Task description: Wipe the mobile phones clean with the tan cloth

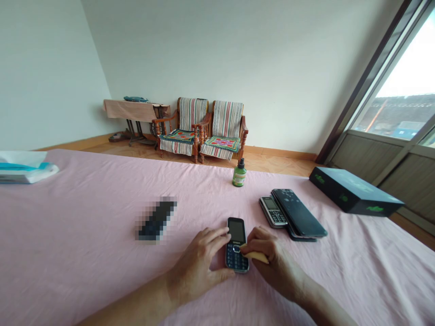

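Observation:
A dark keypad phone (pixel 237 244) lies flat on the pink cloth (pixel 84 226) in front of me. My left hand (pixel 199 267) rests against its left edge, fingers curled round the side and thumb at its lower end. My right hand (pixel 268 258) is on the phone's right side, pinching a small yellowish piece (pixel 255 256) whose tip touches the keypad. To the right lie another keypad phone (pixel 273 211) and a black smartphone (pixel 299 213) stacked on a further dark phone.
A small green bottle (pixel 239 173) stands at the far edge of the cloth. A black box (pixel 353 191) sits at the right. A blurred dark object (pixel 156 221) lies left of centre, a white and blue packet (pixel 23 166) at far left. Two wooden chairs (pixel 204 131) stand behind.

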Action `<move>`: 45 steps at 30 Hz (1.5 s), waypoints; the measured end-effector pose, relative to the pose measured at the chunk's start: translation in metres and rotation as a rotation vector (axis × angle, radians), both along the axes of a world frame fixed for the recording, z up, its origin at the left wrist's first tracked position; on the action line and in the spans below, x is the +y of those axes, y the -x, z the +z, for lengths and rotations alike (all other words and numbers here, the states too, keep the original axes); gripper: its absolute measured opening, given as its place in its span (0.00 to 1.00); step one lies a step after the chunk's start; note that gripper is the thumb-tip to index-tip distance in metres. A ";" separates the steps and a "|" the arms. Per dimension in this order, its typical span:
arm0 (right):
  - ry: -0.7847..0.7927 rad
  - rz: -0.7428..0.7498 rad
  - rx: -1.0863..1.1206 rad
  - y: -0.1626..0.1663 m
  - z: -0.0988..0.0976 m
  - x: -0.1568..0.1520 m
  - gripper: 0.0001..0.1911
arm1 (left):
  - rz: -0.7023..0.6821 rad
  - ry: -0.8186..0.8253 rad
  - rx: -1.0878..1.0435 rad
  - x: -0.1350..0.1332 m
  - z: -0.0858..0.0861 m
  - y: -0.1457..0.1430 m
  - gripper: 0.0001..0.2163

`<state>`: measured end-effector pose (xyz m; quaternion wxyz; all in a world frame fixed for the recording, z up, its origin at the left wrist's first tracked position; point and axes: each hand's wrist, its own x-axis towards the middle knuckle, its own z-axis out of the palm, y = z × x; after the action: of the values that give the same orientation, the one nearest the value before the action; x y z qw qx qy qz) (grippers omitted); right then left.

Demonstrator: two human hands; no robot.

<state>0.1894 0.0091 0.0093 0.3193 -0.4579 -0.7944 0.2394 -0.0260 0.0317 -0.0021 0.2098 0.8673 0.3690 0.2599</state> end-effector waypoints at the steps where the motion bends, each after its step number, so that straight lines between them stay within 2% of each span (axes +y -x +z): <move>1: 0.011 0.007 0.000 0.000 0.001 0.000 0.13 | 0.001 0.000 0.005 0.000 0.000 0.000 0.28; 14: 0.015 -0.006 -0.022 -0.003 0.000 -0.002 0.16 | 0.002 0.003 0.037 0.002 0.000 -0.001 0.28; 18: 0.000 -0.016 -0.051 -0.002 0.002 -0.001 0.12 | 0.011 -0.003 0.054 0.001 -0.001 -0.001 0.28; 25: 0.021 0.058 -0.105 -0.003 0.009 -0.004 0.12 | -0.005 -0.015 0.039 0.002 -0.003 0.000 0.28; 30: 0.003 -0.005 -0.132 -0.002 0.007 -0.004 0.15 | 0.007 -0.011 0.061 0.001 -0.001 0.000 0.28; 35: 0.041 0.085 -0.148 -0.004 0.011 -0.005 0.14 | 0.006 -0.019 0.040 0.002 -0.002 0.000 0.29; 41: 0.015 0.019 -0.192 -0.004 0.013 -0.006 0.15 | 0.001 -0.027 0.036 0.002 -0.002 0.000 0.28; 45: 0.033 0.116 -0.193 -0.004 0.016 -0.009 0.16 | -0.004 -0.026 0.036 0.002 -0.002 0.000 0.28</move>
<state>0.1936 0.0005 0.0252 0.2192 -0.4372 -0.8426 0.2255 -0.0258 0.0342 -0.0043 0.1923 0.8752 0.3678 0.2486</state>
